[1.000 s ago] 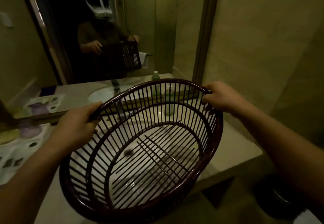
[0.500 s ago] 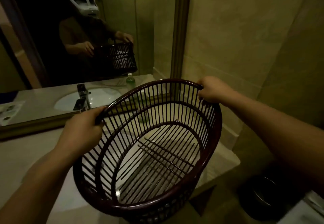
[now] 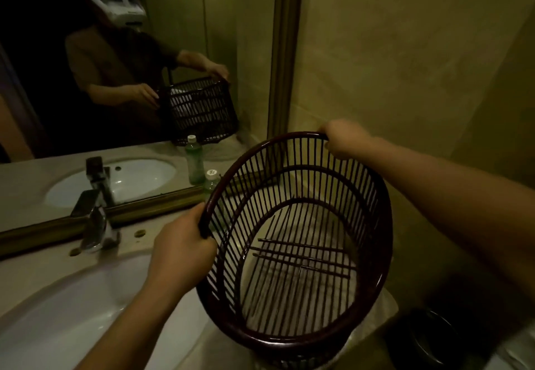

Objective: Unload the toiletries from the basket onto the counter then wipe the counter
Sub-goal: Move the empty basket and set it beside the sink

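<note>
A dark red slatted basket (image 3: 373,291) hangs over the right end of the beige counter (image 3: 34,268), tilted toward me, and nothing lies in it. My left hand (image 3: 182,249) grips its near left rim. My right hand (image 3: 343,139) grips the far rim. A small green bottle with a white cap (image 3: 210,180) stands on the counter right behind the basket, by the mirror frame. Something white lies on the counter under the basket, seen through the slats.
A white sink (image 3: 66,326) fills the lower left, with a metal tap (image 3: 97,225) behind it. The mirror (image 3: 86,51) covers the back wall and reflects a person holding the basket. A tiled wall closes the right side. A dark bin (image 3: 428,338) stands on the floor at lower right.
The basket has moved right along the counter, toward the wall corner. Both hands keep their grip on the rim. The sink and tap have come into view on the left.
</note>
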Motion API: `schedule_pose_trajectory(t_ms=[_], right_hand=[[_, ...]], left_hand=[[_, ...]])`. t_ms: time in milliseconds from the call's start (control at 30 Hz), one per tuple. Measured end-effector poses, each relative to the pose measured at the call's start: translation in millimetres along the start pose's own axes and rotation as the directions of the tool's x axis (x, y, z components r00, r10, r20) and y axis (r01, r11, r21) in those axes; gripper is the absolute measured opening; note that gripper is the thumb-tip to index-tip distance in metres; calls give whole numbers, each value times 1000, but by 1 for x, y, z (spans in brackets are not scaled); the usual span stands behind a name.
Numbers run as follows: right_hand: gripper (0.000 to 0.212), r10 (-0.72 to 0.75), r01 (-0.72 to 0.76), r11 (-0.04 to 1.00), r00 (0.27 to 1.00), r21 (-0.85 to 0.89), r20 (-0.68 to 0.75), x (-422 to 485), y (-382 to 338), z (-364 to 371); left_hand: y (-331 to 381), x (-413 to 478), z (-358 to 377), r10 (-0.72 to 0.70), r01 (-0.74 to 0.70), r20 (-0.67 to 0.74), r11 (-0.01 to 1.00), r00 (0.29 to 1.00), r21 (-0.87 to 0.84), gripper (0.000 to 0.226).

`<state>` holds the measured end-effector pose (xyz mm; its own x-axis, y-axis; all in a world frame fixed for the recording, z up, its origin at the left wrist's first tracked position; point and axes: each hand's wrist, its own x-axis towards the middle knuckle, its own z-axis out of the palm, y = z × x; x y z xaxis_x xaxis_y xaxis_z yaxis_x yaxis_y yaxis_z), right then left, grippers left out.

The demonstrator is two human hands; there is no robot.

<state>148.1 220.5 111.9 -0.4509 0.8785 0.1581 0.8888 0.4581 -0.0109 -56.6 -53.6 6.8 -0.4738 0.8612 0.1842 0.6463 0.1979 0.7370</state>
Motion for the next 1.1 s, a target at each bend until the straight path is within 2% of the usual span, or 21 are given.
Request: schedule_pose_trajectory(t_ms=[200, 400, 467, 567, 667, 900, 1100], right_hand=[[29, -178, 177, 978, 984, -110, -3, 75, 0, 23], [35, -381, 380, 923, 925, -57, 3, 140, -12, 64], [35, -420, 421, 907, 907, -31, 12, 153, -18, 77], [39, -454, 455, 890, 891, -23, 16, 169, -21, 92], [45, -488, 488, 871, 873, -53, 10, 179, -21, 104], [41, -473, 476, 877, 879, -69, 55, 191, -11, 122], [35, -461, 463, 879, 886, -111, 51, 190, -7, 131]], left_hand=[[19, 15, 40, -55, 47, -61, 992, 997, -120, 81], [43, 20, 83, -139, 120, -149, 984, 979, -130, 65], [45, 23, 94, -156, 131, -165, 980, 974, -153, 66], [49, 24, 106, -159, 135, -189, 982, 969, -133, 68], [54, 24, 114, -151, 127, -194, 984, 969, -128, 61], [57, 36, 129, -138, 126, -207, 990, 969, -70, 60], [54, 38, 132, -116, 141, -230, 985, 966, 97, 56]])
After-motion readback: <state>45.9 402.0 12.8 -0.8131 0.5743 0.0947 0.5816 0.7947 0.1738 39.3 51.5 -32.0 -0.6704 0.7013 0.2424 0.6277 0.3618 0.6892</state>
